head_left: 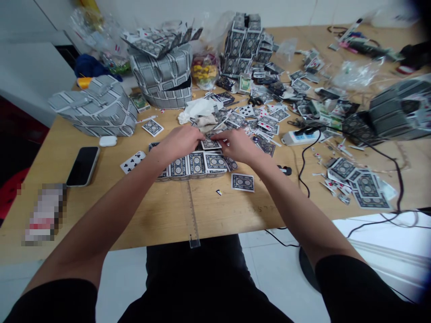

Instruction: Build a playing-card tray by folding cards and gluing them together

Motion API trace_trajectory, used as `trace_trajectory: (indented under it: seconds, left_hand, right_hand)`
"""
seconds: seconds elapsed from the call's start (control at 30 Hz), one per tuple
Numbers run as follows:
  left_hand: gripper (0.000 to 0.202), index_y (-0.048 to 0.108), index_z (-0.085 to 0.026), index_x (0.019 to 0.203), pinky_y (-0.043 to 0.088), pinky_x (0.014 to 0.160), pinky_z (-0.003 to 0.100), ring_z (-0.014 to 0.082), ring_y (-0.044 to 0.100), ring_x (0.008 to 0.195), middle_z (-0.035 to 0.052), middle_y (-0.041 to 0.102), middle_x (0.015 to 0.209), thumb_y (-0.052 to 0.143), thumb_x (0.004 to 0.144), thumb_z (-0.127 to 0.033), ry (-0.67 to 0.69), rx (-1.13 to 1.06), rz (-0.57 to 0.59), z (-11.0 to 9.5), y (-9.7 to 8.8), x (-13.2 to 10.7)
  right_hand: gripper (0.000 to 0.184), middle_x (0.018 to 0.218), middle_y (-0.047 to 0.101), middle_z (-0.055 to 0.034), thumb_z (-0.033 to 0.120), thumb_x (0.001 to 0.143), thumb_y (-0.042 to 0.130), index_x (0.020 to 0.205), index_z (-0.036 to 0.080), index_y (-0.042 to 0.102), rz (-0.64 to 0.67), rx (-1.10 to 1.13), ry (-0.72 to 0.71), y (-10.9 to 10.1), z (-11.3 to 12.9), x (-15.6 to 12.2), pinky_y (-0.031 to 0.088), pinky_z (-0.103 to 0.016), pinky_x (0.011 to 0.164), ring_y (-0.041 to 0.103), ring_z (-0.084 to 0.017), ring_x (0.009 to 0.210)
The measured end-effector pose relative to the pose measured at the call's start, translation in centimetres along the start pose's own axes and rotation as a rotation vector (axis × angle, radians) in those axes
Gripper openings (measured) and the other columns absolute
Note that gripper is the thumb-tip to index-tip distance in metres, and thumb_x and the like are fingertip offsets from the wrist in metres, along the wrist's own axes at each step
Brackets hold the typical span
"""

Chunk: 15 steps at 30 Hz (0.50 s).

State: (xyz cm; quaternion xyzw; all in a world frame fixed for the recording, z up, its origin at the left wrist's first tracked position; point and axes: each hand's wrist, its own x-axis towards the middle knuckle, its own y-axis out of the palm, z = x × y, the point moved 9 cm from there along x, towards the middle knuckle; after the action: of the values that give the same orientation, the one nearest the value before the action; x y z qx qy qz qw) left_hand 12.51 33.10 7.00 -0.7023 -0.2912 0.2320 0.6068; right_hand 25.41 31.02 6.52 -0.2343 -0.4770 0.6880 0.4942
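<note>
My left hand [185, 140] and my right hand [235, 143] meet near the middle of the table. Their fingers are closed at the two top corners of a patterned playing card [211, 144], back side up. The card lies at the far side of a low, long piece built of playing cards [197, 165], its front covered by a row of dark blue card backs. My left forearm hides part of its left end. A loose playing card [243, 182] lies face down in front, and a clear ruler [192, 215] reaches from the piece past the table edge.
Woven card baskets [97, 110] stand at the back left, with a tall card structure [244, 42] behind. Cut cards are heaped right of centre, near black scissors [256, 101]. A power strip [299, 136] trails cables on the right. A phone [83, 166] lies left.
</note>
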Motion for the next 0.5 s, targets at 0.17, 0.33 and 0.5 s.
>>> trace_trajectory:
  seconds: [0.17, 0.33, 0.5]
  left_hand:
    - [0.045, 0.078, -0.023, 0.133, 0.055, 0.103, 0.039, 0.0249, 0.074, 0.117, 0.007, 0.08, 0.128, 0.05, 0.099, -0.014, -0.028, -0.025, -0.018, -0.6, -0.4, -0.5]
    - [0.035, 0.08, -0.02, 0.124, 0.056, 0.1, 0.041, 0.0268, 0.074, 0.112, 0.0085, 0.081, 0.12, 0.053, 0.105, -0.031, -0.04, -0.066, -0.031, -1.2, 0.0, -0.6]
    - [0.032, 0.077, -0.019, 0.124, 0.054, 0.1, 0.041, 0.0278, 0.071, 0.115, 0.0106, 0.078, 0.122, 0.056, 0.107, -0.036, -0.043, -0.038, -0.01, -1.4, 0.4, -0.6]
  right_hand:
    - [0.056, 0.118, 0.085, -0.0058, 0.003, 0.087, 0.051, 0.127, 0.024, 0.083, 0.044, 0.025, -0.033, 0.0, -0.3, -0.5, 0.055, -0.033, 0.089, 0.079, -0.024, 0.098]
    - [0.05, 0.113, 0.086, -0.003, 0.009, 0.096, 0.048, 0.129, 0.026, 0.083, 0.075, 0.087, 0.057, -0.1, -1.1, -0.7, 0.056, -0.036, 0.093, 0.079, -0.025, 0.101]
    - [0.033, 0.104, 0.087, -0.0052, 0.027, 0.101, 0.062, 0.125, 0.023, 0.084, 0.023, 0.153, 0.078, 0.1, -1.1, -0.8, 0.056, -0.035, 0.089, 0.079, -0.024, 0.09]
